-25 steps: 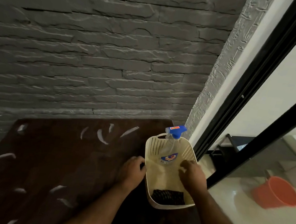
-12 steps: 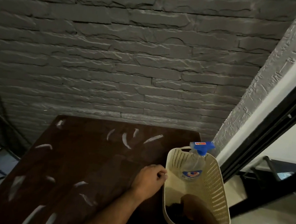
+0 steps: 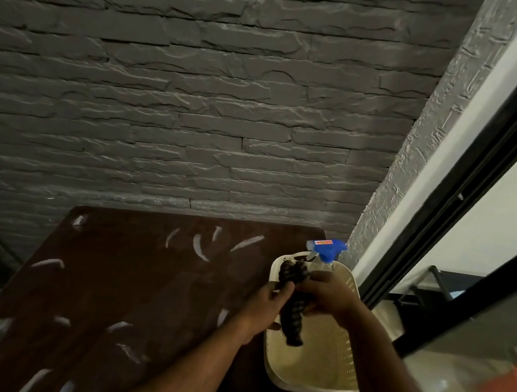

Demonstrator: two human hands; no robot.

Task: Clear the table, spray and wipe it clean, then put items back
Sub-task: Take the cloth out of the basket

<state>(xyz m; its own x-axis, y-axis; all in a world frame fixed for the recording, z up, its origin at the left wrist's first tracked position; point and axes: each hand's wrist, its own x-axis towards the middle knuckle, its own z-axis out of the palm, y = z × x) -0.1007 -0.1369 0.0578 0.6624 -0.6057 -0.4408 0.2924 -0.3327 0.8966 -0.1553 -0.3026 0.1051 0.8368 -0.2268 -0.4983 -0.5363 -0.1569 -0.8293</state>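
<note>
A dark brown table (image 3: pixel 126 293) carries several white streaks (image 3: pixel 199 247) across its top. At its right edge stands a cream perforated basket (image 3: pixel 326 366). A clear spray bottle with a blue trigger head (image 3: pixel 329 249) stands upright in the basket's far end. Above the basket hangs a dark crumpled cloth (image 3: pixel 293 305). My left hand (image 3: pixel 269 305) pinches the cloth from the left, and my right hand (image 3: pixel 326 295) grips it from the right.
A grey stone-brick wall (image 3: pixel 196 105) backs the table. To the right runs a black door frame (image 3: pixel 467 197) with glass, and an orange bucket (image 3: pixel 511 390) stands on the light floor beyond. Dark plant stands sit at the far left.
My right hand reached into the basket's near end and lifted the dark cloth out. My left hand left the basket rim and took hold of the cloth too.
</note>
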